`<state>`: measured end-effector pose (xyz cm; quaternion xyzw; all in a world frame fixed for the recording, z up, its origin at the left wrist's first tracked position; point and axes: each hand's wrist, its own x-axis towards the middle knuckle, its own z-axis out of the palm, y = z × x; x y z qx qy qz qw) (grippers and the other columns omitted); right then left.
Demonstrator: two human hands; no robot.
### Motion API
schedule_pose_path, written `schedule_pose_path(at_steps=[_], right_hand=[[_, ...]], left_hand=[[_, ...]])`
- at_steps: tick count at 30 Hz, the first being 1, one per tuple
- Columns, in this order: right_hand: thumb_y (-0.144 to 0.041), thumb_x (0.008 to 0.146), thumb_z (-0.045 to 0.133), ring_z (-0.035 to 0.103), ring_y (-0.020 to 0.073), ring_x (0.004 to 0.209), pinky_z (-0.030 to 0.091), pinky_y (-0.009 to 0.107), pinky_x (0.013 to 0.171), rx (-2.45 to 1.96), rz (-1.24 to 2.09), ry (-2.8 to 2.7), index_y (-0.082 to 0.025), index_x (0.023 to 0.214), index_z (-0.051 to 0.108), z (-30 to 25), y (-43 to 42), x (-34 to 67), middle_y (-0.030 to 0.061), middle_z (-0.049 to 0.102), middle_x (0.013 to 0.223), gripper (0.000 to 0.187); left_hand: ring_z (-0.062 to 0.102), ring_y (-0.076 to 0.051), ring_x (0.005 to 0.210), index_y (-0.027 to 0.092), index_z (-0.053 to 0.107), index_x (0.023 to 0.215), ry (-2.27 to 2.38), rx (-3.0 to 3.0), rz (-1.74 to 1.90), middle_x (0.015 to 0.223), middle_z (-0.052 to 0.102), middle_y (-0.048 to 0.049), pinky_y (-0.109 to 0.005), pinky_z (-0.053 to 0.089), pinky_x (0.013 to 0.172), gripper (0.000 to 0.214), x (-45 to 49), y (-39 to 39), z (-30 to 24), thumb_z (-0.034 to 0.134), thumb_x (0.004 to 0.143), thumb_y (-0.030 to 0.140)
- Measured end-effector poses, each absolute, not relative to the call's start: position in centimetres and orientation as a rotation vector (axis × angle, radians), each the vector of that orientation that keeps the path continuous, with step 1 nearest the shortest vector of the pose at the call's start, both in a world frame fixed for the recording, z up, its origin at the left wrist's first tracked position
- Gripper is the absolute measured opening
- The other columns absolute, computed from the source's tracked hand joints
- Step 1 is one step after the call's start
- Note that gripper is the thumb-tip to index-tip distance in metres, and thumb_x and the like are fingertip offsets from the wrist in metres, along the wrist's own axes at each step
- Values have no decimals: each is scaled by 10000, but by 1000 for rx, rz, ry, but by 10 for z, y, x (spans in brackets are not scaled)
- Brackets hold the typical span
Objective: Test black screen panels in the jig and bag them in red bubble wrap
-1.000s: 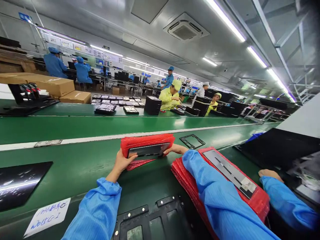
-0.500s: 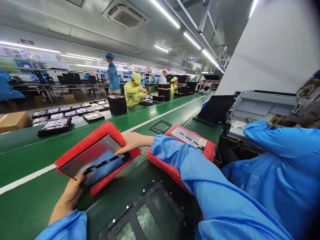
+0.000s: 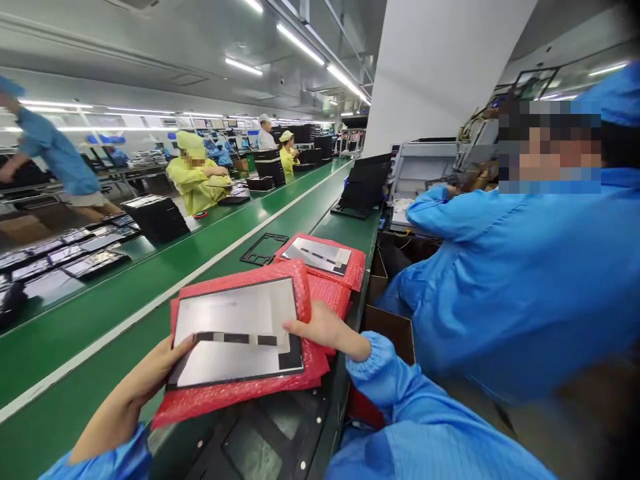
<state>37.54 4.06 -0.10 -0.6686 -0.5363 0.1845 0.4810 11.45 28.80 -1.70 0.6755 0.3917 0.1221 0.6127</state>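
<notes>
A: Please tell me, where is the thing which this worker is holding?

B: It is a flat silver-grey rectangular panel point(image 3: 235, 303) with a thin black edge. It lies against a red bubble-wrap bundle point(image 3: 200, 402), and both are held, slightly tilted, above the near side of the long green desk point(image 3: 90, 373).

A: And how are the fingers?

B: The left hand point(image 3: 143, 373) is clamped on the panel and the bundle together, at their left side. The thumb presses on the panel; the other fingers are hidden from me. The right hand point(image 3: 325, 327) grips the right side, with one finger upon the panel near its black corner. The rest of that grip I cannot see well.

A: What is lying around them?

B: Just beyond is a pile of red bubble wrap point(image 3: 330, 290), with a smaller-looking silver-grey panel point(image 3: 327, 251) on top. Whether the bundle touches this pile, I cannot tell. Beside the pile, a thin black rectangular frame point(image 3: 264, 249) rests on the desk. Below the hands there is a black plate with openings point(image 3: 260, 440), partly covered.

A: Is somebody near?

B: Yes, a person in blue clothes point(image 3: 500, 280) is at the right, and a person in yellow clothes point(image 3: 200, 190) works across the desk.
</notes>
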Motion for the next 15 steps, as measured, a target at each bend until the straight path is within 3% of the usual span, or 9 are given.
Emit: schedule_pose_path(at_steps=[4,9,12,15], right_hand=[[-669,829,574,663,309,1115,505,447,984,-1611,517,-989,-181,1229,675,-42,20,406,93,715,1201,639],[-752,811,512,659,329,1126,505,455,986,-1690,500,-826,-148,1187,694,-73,13,430,125,734,1141,734],[-777,822,461,708,318,1003,540,407,900,-1758,502,-797,-158,1067,741,-81,15,438,106,775,918,722],[-781,843,413,730,278,700,554,347,731,-1876,525,-781,-159,824,762,-84,16,442,82,712,592,714]], left_hand=[[715,-296,751,127,718,999,854,1815,138,922,769,-139,-364,582,635,711,197,295,9,708,618,727],[678,-255,690,120,748,937,784,2025,216,803,756,-101,-303,516,581,644,283,310,13,742,597,667],[677,-259,728,128,757,965,772,2074,298,828,755,-93,-299,500,607,637,313,313,5,752,583,638],[680,-273,808,133,742,1049,789,2092,417,920,758,-102,-313,511,669,665,323,314,-2,719,612,634]])
